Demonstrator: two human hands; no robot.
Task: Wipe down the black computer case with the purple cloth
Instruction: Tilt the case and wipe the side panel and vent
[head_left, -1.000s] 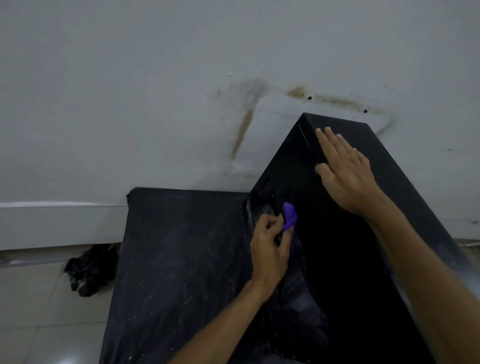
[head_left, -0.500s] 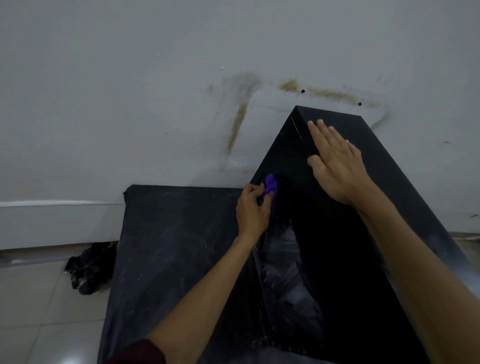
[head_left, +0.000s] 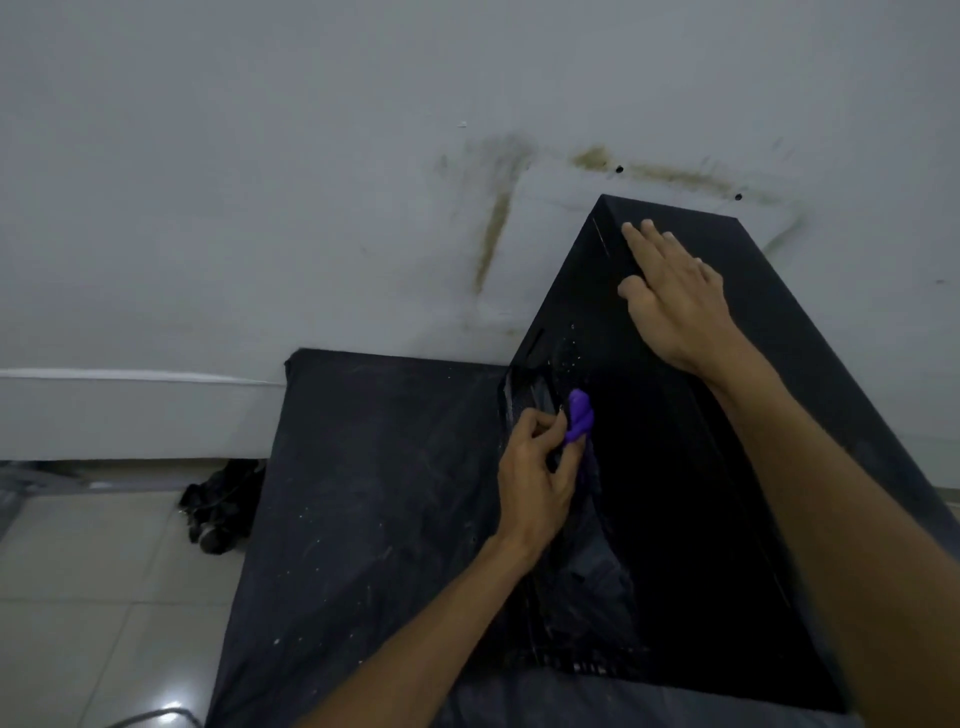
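Stained wall (head_left: 311, 156) behind black case (head_left: 675, 519)

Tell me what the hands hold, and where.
Left hand pinches the purple cloth by its lower end; right hand holds nothing, lying flat on the black computer case.

No text, label, brand, number or sign is showing legibly anywhere. The black computer case (head_left: 675, 519) is presenting only plain dark panels with pale specks, and the wall (head_left: 260, 156) behind the case is showing only stains.
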